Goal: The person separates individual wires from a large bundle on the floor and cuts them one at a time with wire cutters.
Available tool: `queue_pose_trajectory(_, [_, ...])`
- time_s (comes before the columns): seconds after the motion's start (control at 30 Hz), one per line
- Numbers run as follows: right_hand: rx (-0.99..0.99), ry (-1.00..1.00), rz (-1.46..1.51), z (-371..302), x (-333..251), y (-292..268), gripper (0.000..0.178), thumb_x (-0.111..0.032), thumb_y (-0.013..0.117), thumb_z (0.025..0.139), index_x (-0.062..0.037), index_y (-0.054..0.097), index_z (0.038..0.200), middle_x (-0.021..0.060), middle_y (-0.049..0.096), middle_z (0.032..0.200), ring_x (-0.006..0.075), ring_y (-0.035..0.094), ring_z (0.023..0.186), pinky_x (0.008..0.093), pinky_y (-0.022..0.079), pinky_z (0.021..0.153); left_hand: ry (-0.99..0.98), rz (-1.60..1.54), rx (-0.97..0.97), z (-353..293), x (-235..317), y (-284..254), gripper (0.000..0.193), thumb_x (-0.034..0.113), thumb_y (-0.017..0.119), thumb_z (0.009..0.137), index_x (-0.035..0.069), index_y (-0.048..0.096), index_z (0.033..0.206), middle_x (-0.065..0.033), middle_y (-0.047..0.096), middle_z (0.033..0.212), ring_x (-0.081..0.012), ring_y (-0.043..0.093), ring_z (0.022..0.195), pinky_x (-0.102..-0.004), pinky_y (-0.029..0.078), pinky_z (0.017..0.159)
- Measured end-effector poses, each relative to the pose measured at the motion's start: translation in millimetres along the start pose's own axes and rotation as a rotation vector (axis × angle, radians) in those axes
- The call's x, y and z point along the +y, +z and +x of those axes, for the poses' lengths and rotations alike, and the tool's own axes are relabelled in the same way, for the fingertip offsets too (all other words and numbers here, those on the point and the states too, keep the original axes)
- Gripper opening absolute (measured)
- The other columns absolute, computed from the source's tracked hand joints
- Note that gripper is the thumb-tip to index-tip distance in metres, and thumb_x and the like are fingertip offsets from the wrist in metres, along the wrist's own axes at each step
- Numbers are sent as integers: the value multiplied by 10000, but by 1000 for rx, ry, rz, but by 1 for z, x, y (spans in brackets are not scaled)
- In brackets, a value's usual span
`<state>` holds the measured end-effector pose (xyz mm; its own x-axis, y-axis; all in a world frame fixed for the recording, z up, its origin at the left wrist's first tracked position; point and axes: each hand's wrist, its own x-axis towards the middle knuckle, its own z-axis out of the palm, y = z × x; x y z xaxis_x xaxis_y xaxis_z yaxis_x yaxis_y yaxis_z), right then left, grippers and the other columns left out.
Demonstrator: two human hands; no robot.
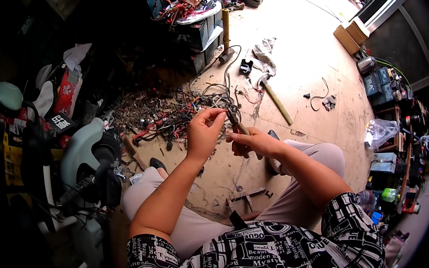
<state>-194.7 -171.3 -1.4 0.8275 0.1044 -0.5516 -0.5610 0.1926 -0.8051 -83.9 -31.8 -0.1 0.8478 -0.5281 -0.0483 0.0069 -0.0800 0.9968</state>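
My right hand is wrapped round the handles of a pair of pliers, whose dark jaws point up and to the left. Close beside those jaws, my left hand is closed in a pinch between thumb and forefinger. Whatever sits in that pinch is too small to make out. Just beyond both hands lies a tangle of cables, mostly dark with some red, on the floor.
A hammer lies on the floor ahead to the right. Stacked batteries carry red wires at the far side. A scooter-like vehicle part stands at left. A cardboard box and a cluttered shelf line the right.
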Motion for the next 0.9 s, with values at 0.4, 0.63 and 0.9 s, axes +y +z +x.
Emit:
queue_pose_trajectory(0.4, [148, 28, -162, 3, 11, -1, 363, -401, 534, 927, -45, 541, 859, 52, 602, 682, 99, 501, 493, 256, 397, 450, -22, 47, 40, 1, -3, 2, 121, 109, 655, 836, -8, 676, 859, -10, 600, 725, -61, 533, 612, -223, 439, 566])
queue_pose_trajectory(0.63, [149, 99, -244, -7, -10, 4, 374, -353, 456, 979, -4, 584, 938, 53, 554, 610, 109, 495, 458, 259, 379, 418, -17, 74, 40, 2, -3, 3, 120, 107, 658, 831, -10, 677, 850, -18, 599, 735, -71, 539, 609, -229, 439, 563])
queue_pose_trajectory(0.9, [109, 99, -158, -4, -3, -1, 398, -375, 472, 963, -7, 609, 897, 47, 551, 584, 124, 507, 422, 267, 382, 384, -10, 77, 35, 2, -5, 3, 107, 94, 661, 820, -9, 679, 840, -23, 600, 743, -77, 546, 607, -226, 448, 567])
